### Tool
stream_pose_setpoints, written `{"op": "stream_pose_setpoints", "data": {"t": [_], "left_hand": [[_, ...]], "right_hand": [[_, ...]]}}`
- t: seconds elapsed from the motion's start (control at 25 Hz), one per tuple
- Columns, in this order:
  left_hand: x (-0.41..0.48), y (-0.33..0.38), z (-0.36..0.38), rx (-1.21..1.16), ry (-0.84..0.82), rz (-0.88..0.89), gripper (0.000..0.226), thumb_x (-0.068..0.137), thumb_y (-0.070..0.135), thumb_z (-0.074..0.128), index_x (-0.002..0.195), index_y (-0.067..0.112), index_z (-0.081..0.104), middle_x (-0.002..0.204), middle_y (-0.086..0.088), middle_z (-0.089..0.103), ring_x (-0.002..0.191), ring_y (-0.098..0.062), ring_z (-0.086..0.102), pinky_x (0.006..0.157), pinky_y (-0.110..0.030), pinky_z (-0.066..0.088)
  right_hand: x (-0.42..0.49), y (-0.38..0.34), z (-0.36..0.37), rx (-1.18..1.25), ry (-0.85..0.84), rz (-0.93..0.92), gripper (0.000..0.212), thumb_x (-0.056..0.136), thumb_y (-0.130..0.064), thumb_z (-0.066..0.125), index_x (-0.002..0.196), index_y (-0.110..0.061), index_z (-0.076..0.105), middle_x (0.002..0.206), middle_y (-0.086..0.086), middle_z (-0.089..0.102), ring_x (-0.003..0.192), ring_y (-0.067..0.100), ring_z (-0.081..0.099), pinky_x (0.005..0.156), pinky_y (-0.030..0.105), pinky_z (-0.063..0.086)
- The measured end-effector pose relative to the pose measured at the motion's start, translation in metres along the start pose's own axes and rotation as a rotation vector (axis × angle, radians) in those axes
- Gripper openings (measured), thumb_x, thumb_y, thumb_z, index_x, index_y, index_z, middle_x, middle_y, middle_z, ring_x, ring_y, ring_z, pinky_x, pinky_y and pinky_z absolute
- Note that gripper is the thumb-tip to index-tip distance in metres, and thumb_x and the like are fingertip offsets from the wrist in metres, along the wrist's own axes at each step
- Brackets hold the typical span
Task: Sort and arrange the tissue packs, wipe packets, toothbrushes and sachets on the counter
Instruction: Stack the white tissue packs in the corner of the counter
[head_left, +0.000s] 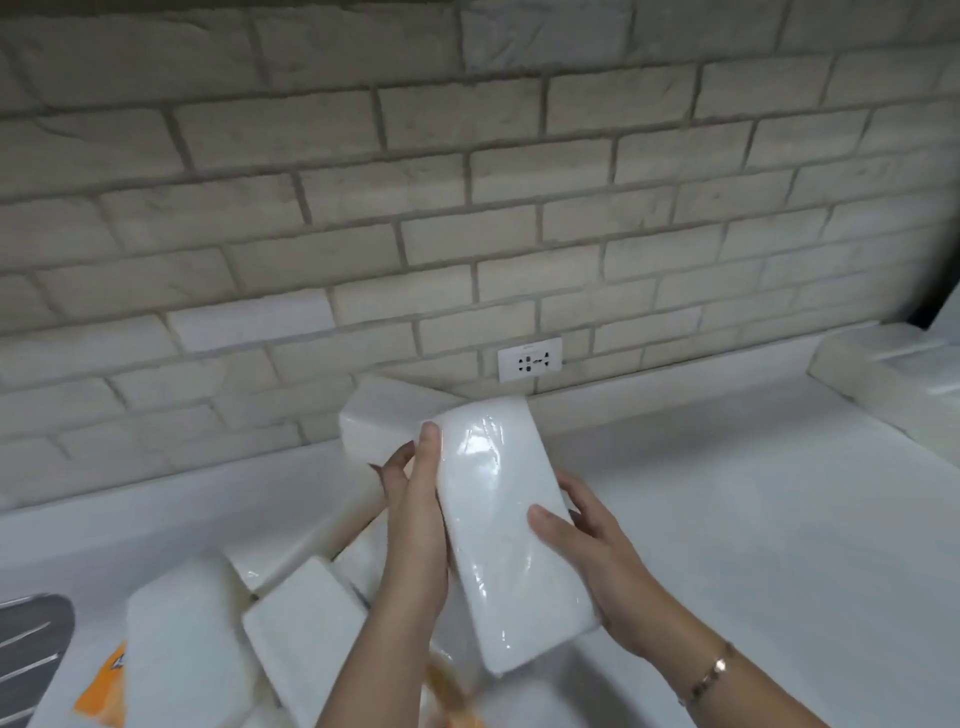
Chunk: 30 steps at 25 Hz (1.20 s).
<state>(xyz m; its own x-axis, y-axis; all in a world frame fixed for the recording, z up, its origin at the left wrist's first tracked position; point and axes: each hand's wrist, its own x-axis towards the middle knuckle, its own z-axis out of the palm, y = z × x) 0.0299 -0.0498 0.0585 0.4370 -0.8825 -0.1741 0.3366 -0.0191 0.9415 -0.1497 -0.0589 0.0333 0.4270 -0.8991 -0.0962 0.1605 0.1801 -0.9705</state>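
Note:
A white tissue pack (506, 525) in shiny clear wrap is held up over the counter (753, 519) between both hands. My left hand (415, 514) grips its left long edge, thumb on top. My right hand (587, 551) grips its right side, thumb on the front face. Behind it another white tissue pack (379, 415) leans by the wall. Several more white packs (301, 623) lie heaped at the lower left, and an orange packet (106, 691) pokes out under them.
A brick wall with a white power socket (530, 358) backs the counter. More white packs (883, 374) sit stacked at the far right. A dark grey ribbed drainer (31, 644) shows at the left edge.

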Motion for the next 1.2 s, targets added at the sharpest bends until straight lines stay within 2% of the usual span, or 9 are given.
{"op": "stream_pose_setpoints", "data": {"t": [0.2,0.32,0.6,0.76,0.88,0.96,1.08,1.16,1.2], "left_hand": [[-0.024,-0.049,0.049,0.149,-0.365,-0.165,0.084,0.069,0.063,0.076,0.142,0.042,0.041,0.127,0.005,0.071,0.112,-0.018,0.071,0.102,-0.051,0.053],[-0.038,-0.082,0.078,0.294,-0.491,-0.282,0.086,0.058,0.072,0.080,0.135,0.051,0.046,0.122,0.016,0.072,0.111,-0.014,0.071,0.096,-0.051,0.057],[-0.034,-0.143,0.189,-0.019,-0.172,-0.366,0.112,0.036,0.051,0.094,0.135,0.034,0.045,0.126,-0.008,0.068,0.111,-0.034,0.070,0.100,-0.056,0.053],[-0.049,-0.179,0.281,-0.076,-0.181,-0.378,0.084,0.058,0.028,0.097,0.126,0.039,0.049,0.120,-0.008,0.072,0.102,-0.040,0.073,0.085,-0.068,0.055],[-0.032,-0.192,0.348,-0.112,-0.236,-0.372,0.070,0.067,0.026,0.091,0.126,0.035,0.053,0.121,-0.010,0.073,0.104,-0.039,0.073,0.088,-0.068,0.054],[-0.005,-0.200,0.393,-0.085,-0.311,-0.375,0.067,0.070,0.034,0.087,0.130,0.030,0.057,0.122,-0.010,0.073,0.105,-0.035,0.074,0.091,-0.061,0.056],[0.040,-0.214,0.466,0.038,-0.364,-0.368,0.065,0.070,0.043,0.085,0.118,0.009,0.058,0.105,-0.010,0.074,0.089,-0.027,0.076,0.078,-0.047,0.060],[0.067,-0.219,0.502,0.080,-0.344,-0.390,0.060,0.067,0.048,0.085,0.107,0.014,0.056,0.081,-0.008,0.058,0.068,-0.023,0.065,0.072,-0.043,0.059],[0.078,-0.222,0.522,0.098,-0.344,-0.408,0.060,0.065,0.049,0.086,0.105,0.016,0.056,0.080,-0.007,0.053,0.068,-0.023,0.061,0.071,-0.042,0.059]], "right_hand": [[-0.016,0.002,-0.048,0.197,0.327,-0.023,0.051,0.079,-0.037,0.081,0.124,-0.021,0.065,0.113,0.013,0.077,0.102,0.036,0.075,0.093,0.054,0.059],[-0.019,0.001,-0.084,0.215,0.516,-0.053,0.052,0.080,-0.039,0.085,0.125,-0.025,0.064,0.106,0.013,0.078,0.096,0.035,0.077,0.095,0.059,0.057],[-0.011,-0.011,-0.169,0.347,0.716,-0.089,0.046,0.088,-0.037,0.078,0.128,-0.031,0.055,0.102,0.007,0.079,0.091,0.026,0.078,0.088,0.049,0.061],[-0.007,-0.021,-0.241,0.340,0.792,-0.096,0.054,0.080,-0.052,0.082,0.125,-0.042,0.053,0.108,0.007,0.077,0.094,0.023,0.077,0.094,0.051,0.059],[-0.001,-0.043,-0.306,0.231,0.748,-0.131,0.037,0.092,-0.042,0.073,0.123,-0.043,0.053,0.110,-0.005,0.075,0.101,0.011,0.074,0.091,0.032,0.057],[0.006,-0.059,-0.361,-0.021,0.734,-0.141,0.043,0.094,-0.041,0.070,0.132,-0.044,0.050,0.124,-0.016,0.062,0.120,0.002,0.059,0.095,0.018,0.045],[0.026,-0.076,-0.449,-0.523,0.760,-0.211,0.049,0.094,-0.040,0.069,0.139,-0.047,0.051,0.148,-0.011,0.040,0.140,0.004,0.037,0.111,0.020,0.032],[0.042,-0.084,-0.490,-0.764,0.703,-0.228,0.046,0.096,-0.042,0.064,0.140,-0.049,0.052,0.156,-0.010,0.033,0.148,0.009,0.028,0.116,0.028,0.034],[0.049,-0.091,-0.510,-0.857,0.673,-0.225,0.045,0.097,-0.043,0.061,0.141,-0.049,0.051,0.159,-0.010,0.031,0.149,0.010,0.026,0.118,0.031,0.035]]}}
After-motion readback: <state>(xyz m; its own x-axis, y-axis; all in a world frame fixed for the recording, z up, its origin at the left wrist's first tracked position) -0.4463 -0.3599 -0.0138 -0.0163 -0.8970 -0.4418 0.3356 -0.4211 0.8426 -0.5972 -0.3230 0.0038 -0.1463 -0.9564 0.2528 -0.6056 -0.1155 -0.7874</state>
